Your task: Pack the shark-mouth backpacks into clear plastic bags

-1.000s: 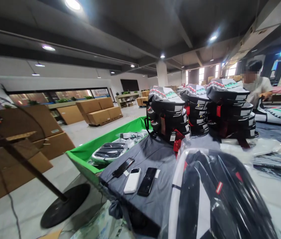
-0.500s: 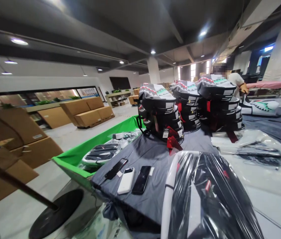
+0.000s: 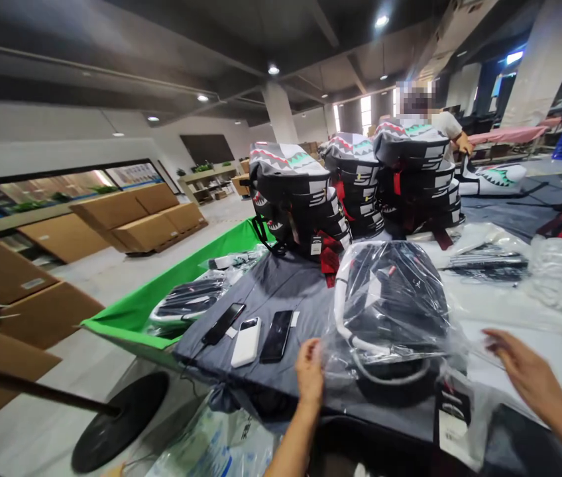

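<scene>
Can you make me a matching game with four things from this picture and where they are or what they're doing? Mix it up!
Things:
1. white rectangular gadget
2. black-and-white bag in clear plastic
3. long green cloth bin
4. round black stand base

Places or states:
A. between the left hand and right hand
B. on the pale grey floor
C. between two black phones
D. holding plastic-wrapped packs

Pairs: 1-C, 2-A, 3-D, 4-B
</scene>
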{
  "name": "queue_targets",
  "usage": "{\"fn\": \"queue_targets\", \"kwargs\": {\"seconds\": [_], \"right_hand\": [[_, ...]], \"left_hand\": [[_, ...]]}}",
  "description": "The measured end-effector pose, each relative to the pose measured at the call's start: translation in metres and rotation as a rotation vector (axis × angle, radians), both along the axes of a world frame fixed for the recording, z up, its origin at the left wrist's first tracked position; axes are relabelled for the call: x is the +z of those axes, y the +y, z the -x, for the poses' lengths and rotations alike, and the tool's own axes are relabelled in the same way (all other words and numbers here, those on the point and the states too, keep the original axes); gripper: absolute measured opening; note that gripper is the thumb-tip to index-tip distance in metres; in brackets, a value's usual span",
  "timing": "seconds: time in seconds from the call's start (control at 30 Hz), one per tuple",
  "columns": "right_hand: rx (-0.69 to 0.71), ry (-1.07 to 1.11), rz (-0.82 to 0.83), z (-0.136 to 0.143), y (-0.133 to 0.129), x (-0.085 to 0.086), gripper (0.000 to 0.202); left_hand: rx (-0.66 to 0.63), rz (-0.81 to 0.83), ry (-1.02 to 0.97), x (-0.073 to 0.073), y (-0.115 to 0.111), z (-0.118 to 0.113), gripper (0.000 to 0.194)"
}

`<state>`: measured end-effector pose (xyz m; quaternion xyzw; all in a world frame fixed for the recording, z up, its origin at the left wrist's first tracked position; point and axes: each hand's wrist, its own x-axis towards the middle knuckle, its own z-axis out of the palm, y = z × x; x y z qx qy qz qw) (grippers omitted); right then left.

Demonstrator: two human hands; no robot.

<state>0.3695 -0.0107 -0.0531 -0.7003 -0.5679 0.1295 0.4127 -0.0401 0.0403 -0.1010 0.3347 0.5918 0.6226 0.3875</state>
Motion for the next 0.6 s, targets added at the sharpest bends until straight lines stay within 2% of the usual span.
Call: {"fn": "queue_targets", "kwargs": {"seconds": [0.03, 0.1, 0.17, 0.2, 0.27, 0.33, 0.4, 0.43, 0.5, 0.6], "right_hand": [[-0.079, -0.012, -0.023, -0.008, -0.001, 0.003, 0.058], [-0.153, 0.005, 0.070, -0.018, -0.017, -0.005, 0.053], [-0.139, 0.092, 0.250, -0.021, -0.042, -0.025, 0.051], [-0.119, 0.134, 0.314, -0.020, -0.054, -0.036, 0.053], [-0.079, 0.160, 0.350, -0.015, -0.071, -0.052, 0.058], [-0.045, 0.119, 0.319, -0.007, -0.075, -0.055, 0.059], [-0.002, 0.116, 0.316, 0.005, -0.070, -0.047, 0.062], [0.036, 0.149, 0.327, 0.012, -0.066, -0.041, 0.062], [0.183, 0.253, 0.383, 0.027, -0.059, -0.028, 0.056], [0.167, 0.222, 0.351, 0.036, -0.050, -0.020, 0.039]], "left_hand": [[0.077, 0.001, -0.012, 0.001, 0.003, 0.007, 0.059], [0.202, 0.046, -0.049, -0.005, -0.006, 0.013, 0.063], [0.257, 0.135, -0.156, -0.017, -0.032, 0.006, 0.064], [0.217, 0.189, -0.229, -0.023, -0.049, -0.002, 0.065], [-0.008, 0.312, -0.375, -0.032, -0.082, -0.028, 0.072], [-0.347, 0.423, -0.400, -0.037, -0.103, -0.061, 0.078], [-0.639, 0.375, -0.224, -0.039, -0.106, -0.094, 0.076], [-0.729, 0.291, -0.100, -0.039, -0.103, -0.109, 0.074], [-0.794, 0.122, 0.072, -0.040, -0.092, -0.134, 0.075], [-0.817, 0.136, 0.100, -0.045, -0.073, -0.159, 0.073]]}}
